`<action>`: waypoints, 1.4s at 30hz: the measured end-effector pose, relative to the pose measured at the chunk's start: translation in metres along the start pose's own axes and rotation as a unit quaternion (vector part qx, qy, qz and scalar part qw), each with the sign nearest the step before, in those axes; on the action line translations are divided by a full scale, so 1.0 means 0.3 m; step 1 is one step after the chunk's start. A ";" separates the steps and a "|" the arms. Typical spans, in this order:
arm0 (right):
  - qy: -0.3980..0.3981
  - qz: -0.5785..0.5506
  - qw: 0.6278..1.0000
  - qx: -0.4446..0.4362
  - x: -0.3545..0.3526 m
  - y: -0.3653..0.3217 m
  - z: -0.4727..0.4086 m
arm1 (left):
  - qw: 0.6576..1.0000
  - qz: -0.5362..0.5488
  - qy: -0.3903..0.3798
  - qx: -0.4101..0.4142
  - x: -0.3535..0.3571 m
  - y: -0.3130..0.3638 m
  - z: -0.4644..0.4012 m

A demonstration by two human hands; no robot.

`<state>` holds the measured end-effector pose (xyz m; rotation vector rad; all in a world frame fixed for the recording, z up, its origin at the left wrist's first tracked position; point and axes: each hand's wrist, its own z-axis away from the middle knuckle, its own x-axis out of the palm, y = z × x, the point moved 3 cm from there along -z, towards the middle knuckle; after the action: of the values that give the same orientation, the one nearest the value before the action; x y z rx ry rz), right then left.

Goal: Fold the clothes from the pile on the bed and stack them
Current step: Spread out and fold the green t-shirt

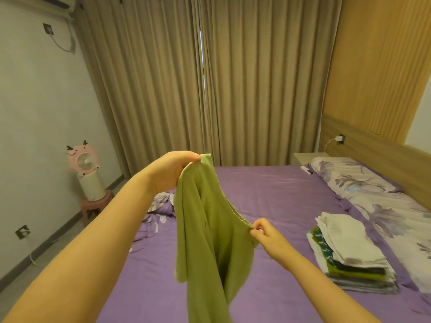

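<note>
Left hand (173,170): pinches the shirt (210,231) top — fingertips hidden.
Right hand (268,236): pinches its edge.
Shirt: hem cut off, perhaps sleeveless.

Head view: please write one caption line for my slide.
Both hands, left and right, hold a green shirt up over the purple bed, beside a stack of folded clothes.

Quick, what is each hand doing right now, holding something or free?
Left hand: holding the green shirt up by one top corner.
Right hand: fingers pinching the shirt's upper edge, lower down than the left.
</note>
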<state>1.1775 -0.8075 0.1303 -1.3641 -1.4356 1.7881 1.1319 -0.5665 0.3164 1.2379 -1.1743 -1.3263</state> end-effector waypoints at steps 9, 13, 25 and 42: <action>-0.071 0.021 0.997 -0.016 -0.179 -0.133 -0.058 | 0.986 -0.152 0.040 -0.061 -0.201 -0.102 0.072; -0.128 0.048 0.991 0.006 -0.224 -0.180 -0.055 | 0.986 -0.155 0.047 -0.051 -0.226 -0.108 0.097; -0.117 0.015 0.993 -0.023 -0.268 -0.195 0.021 | 0.966 -0.236 0.102 0.031 -0.133 -0.106 0.098; -0.099 -0.010 0.985 -0.143 -0.238 -0.329 0.136 | 0.954 -0.274 -0.003 0.118 0.418 -0.116 0.079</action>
<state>1.1482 -0.8508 0.2476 -1.3281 -1.8657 1.7987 1.1017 -0.6867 0.2703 1.8282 -1.0526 -1.6164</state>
